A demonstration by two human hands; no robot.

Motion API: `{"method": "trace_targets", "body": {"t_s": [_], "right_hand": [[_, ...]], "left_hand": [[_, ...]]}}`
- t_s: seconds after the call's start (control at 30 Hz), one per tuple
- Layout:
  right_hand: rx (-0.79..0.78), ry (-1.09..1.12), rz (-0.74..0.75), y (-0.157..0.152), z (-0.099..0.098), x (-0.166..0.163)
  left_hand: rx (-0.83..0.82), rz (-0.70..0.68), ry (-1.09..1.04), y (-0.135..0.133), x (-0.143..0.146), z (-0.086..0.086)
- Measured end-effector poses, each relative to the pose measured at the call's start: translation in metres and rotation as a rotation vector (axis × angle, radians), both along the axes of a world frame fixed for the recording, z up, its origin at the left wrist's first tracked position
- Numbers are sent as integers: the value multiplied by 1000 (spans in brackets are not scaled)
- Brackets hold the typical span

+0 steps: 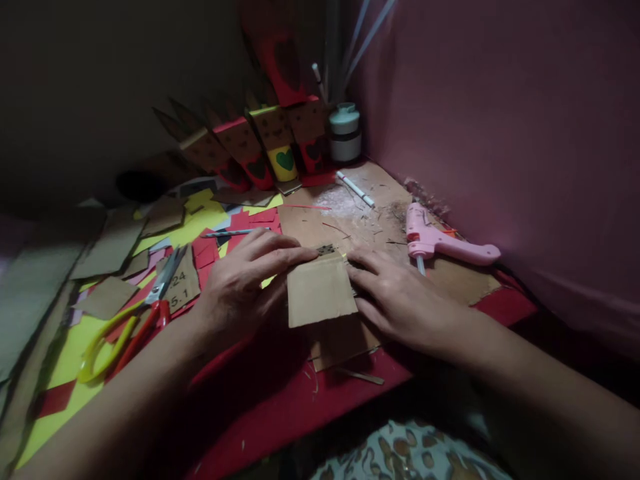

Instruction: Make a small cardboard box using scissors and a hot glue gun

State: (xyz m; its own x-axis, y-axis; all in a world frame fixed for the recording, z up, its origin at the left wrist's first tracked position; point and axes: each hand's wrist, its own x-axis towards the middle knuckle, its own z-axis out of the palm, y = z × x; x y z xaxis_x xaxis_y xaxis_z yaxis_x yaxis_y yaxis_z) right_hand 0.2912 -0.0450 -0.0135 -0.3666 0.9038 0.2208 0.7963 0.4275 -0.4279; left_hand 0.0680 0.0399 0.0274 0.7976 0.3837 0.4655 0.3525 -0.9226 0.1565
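Observation:
Between my two hands is a small folded piece of cardboard (321, 291), tan and roughly square, raised a little over the work surface. My left hand (250, 277) grips its left and upper edge, the index finger stretched along the top. On the right side, my right hand (393, 290) has its fingers closed against the edge, with the fingertips partly hidden behind it. A dark printed patch shows at the far edge of the piece. Below it lies another brown cardboard sheet (340, 343).
Yellow-and-red-handled scissors (145, 307) lie left among paper and cardboard scraps. A pink glue gun (445, 243) rests on the right near the wall. A white marker (355, 189), a lidded jar (345, 133) and several cardboard figures (276, 137) with hearts stand or lie at the back.

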Motion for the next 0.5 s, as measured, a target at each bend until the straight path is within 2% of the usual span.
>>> {"method": "trace_targets", "body": {"t_s": [0.1, 0.2, 0.27, 0.33, 0.4, 0.5], "right_hand": [[-18, -15, 12, 0, 1, 0], [40, -2, -12, 2, 3, 0], [81, 33, -90, 8, 6, -1], [95, 87, -230, 17, 9, -3], [0, 214, -288, 30, 12, -5], [-156, 403, -240, 47, 12, -9]], "left_hand": [[-18, 46, -21, 0, 2, 1], [-37, 105, -67, 0, 5, 0], [-63, 136, -106, -1, 7, -2], [-104, 167, -146, -2, 8, -4], [-149, 190, -177, -4, 9, -4], [-214, 206, -208, -5, 11, -5]]}}
